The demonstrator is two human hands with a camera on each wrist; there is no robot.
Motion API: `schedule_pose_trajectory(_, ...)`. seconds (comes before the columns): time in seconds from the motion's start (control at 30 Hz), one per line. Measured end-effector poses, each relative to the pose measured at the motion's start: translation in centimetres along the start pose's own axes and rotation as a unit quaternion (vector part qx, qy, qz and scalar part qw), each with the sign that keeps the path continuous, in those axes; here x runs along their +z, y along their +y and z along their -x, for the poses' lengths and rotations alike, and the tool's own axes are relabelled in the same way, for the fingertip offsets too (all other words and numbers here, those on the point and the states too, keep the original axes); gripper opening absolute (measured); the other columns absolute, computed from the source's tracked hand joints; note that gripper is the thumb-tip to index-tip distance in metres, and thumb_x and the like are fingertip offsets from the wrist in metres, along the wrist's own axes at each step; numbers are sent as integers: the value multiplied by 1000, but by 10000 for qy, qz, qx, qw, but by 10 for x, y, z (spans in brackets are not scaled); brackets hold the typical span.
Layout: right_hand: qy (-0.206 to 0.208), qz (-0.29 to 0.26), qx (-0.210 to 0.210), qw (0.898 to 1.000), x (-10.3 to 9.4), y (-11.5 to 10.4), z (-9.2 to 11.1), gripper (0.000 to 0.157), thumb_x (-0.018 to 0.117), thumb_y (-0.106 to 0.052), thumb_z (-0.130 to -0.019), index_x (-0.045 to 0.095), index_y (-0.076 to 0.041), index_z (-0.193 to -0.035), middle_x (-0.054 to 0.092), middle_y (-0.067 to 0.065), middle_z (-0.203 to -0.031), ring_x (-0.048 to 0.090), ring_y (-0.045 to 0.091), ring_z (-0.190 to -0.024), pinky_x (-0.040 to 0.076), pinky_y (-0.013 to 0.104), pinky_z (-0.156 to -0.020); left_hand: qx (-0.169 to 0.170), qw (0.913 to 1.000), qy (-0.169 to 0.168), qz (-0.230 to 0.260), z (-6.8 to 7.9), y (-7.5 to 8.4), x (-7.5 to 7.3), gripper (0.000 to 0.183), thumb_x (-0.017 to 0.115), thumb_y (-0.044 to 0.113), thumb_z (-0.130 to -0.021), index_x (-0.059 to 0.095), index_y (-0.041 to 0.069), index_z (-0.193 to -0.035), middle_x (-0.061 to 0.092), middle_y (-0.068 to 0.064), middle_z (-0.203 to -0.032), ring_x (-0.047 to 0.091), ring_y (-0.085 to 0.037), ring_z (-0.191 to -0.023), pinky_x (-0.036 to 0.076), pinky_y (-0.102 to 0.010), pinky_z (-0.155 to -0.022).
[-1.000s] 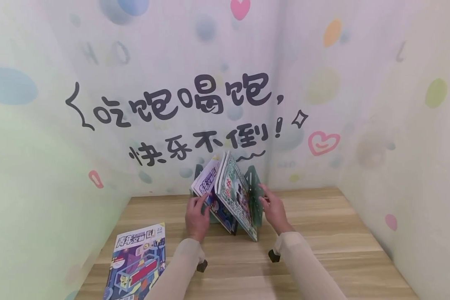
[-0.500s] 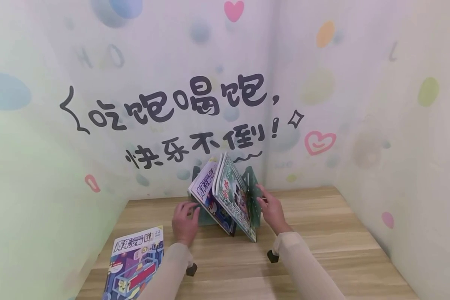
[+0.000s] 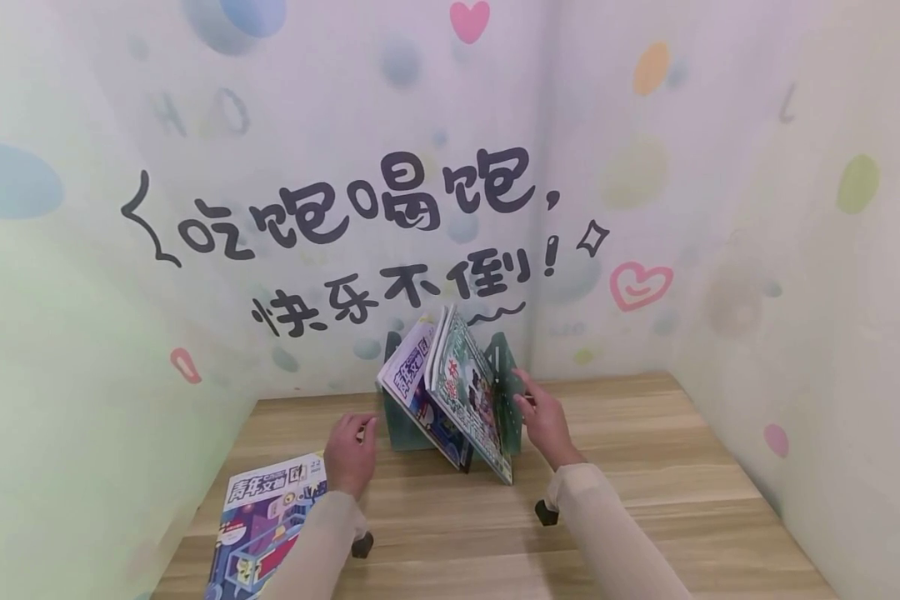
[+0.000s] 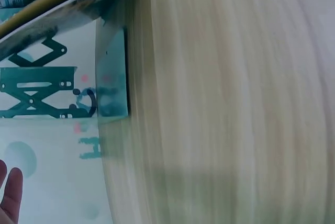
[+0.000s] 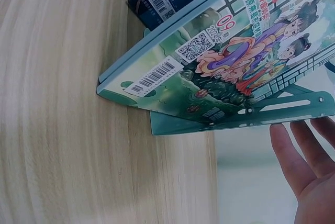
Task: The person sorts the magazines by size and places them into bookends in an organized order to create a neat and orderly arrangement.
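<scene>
A green metal bookend (image 3: 507,392) stands at the back of the wooden table (image 3: 645,500), and two magazines lean in it. One has a purple and white cover (image 3: 411,387), the other a green illustrated cover (image 3: 467,398). My right hand (image 3: 543,418) rests with straight fingers (image 5: 293,156) against the bookend's right side (image 5: 272,111), beside the green magazine (image 5: 220,62). My left hand (image 3: 351,452) hovers empty over the table, left of the bookend. It lies near the top edge of a third magazine (image 3: 270,525) that is flat on the table. Its fingertips (image 4: 11,195) show straight.
Pastel walls with black lettering close in the table on the back, left and right. Bare wood (image 3: 457,533) lies in front of the bookend. The flat magazine hangs over the near left corner.
My left hand has let go of the purple magazine and drawn back to the left, toward the flat magazine. The right hand stays at the bookend, and the leaning magazines have not moved.
</scene>
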State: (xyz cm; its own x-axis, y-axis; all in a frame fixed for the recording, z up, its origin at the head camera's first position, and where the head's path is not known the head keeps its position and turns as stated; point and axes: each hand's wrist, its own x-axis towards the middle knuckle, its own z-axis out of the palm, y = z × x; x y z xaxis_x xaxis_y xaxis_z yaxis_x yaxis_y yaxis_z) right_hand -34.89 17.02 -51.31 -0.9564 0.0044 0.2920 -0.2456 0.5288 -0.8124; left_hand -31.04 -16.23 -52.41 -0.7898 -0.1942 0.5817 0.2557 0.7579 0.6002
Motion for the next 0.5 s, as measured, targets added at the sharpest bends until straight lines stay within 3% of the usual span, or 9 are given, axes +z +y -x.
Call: schedule_pose_trajectory(0.5,-25,-121,38,9999,-1,-2,1,51,54,-15,-100,42,-31,-148,57,18,-131,62,33,-104,59,37,-72,118,9999,78,-5,9,-24,-11,21,58,24,-99,71,8,-103,67,-5,-96,61,-22,-87,52,-41,-72)
